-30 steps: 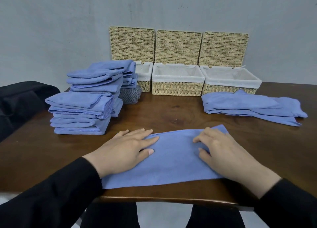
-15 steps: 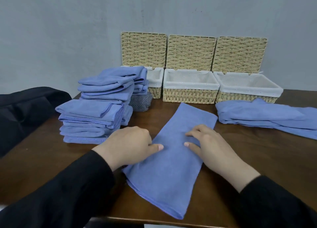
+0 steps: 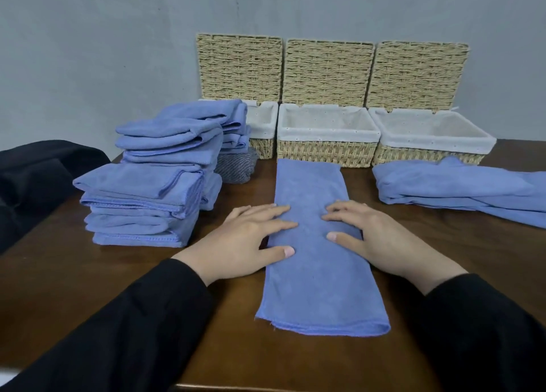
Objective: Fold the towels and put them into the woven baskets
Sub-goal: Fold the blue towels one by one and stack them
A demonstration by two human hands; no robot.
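2 hands, left (image 3: 246, 238) and right (image 3: 376, 236), press flat with fingers spread on the blue towel strip (image 3: 317, 244), whose long axis runs from the surface's near edge toward the middle basket (image 3: 326, 152), equally near both.

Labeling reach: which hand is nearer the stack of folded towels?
Left. The left hand lies just right of the stack of folded towels; the right hand is farther right, across the towel strip.
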